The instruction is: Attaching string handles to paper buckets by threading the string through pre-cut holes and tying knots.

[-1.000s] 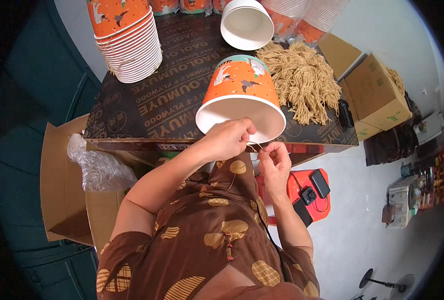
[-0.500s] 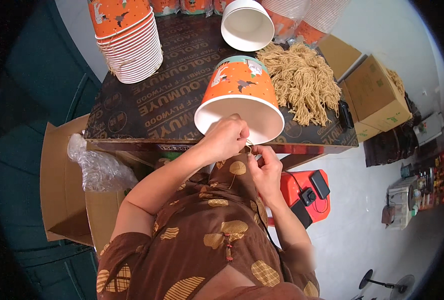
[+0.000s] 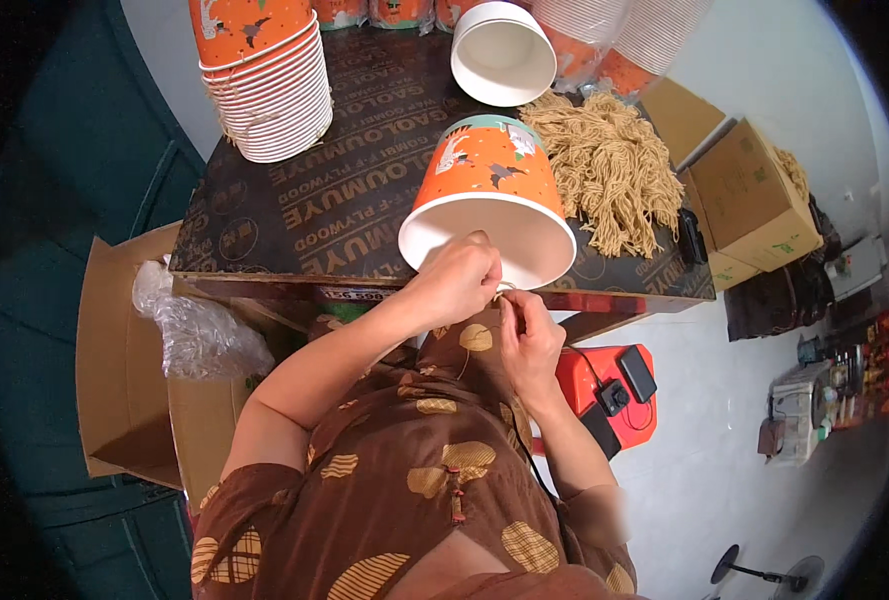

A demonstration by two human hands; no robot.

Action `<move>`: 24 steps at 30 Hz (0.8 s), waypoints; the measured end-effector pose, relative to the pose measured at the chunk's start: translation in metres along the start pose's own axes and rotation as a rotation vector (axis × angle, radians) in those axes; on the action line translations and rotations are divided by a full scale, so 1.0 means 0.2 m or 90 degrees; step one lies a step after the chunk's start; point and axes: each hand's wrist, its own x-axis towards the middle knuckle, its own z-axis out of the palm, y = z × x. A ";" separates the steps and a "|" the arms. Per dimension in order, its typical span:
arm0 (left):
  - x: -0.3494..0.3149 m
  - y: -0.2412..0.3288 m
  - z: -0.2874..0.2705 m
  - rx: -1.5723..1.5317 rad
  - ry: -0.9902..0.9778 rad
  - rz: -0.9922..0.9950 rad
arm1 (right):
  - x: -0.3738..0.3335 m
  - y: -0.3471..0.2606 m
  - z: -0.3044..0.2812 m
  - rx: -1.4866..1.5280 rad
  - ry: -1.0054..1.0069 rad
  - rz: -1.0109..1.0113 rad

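Note:
An orange paper bucket (image 3: 494, 172) with printed figures lies on its side at the table's front edge, its white-rimmed mouth facing me. My left hand (image 3: 459, 278) is in front of the mouth, fingers closed in a pinch at the lower rim. Just right of it and lower, my right hand (image 3: 531, 338) pinches with thumb and forefinger. A short piece of tan string (image 3: 504, 288) runs between the two hands; its ends are hidden in my fingers. Right behind the bucket lies a heap of tan strings (image 3: 609, 170).
The dark plywood table (image 3: 329, 200) carries a stack of nested buckets (image 3: 269, 110) at left and a white-lined bucket (image 3: 504, 62) behind. An open cardboard box (image 3: 129, 350) with a plastic bag (image 3: 209, 335) stands left. A red stool (image 3: 576, 372) holding devices stands right, below closed cardboard boxes (image 3: 754, 190).
The whole view has shifted slightly. Both hands stay close together at the bucket's rim, still pinching; the string between them has changed shape a little.

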 end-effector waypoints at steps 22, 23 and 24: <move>-0.02 0.01 -0.01 -0.014 -0.014 -0.012 | 0.05 0.03 0.06 -0.083 0.068 -0.060; -0.02 0.01 -0.01 -0.012 -0.013 -0.010 | 0.05 0.03 0.06 -0.081 0.067 -0.056; -0.02 0.01 -0.01 -0.009 -0.012 -0.007 | 0.05 0.02 0.06 -0.080 0.067 -0.053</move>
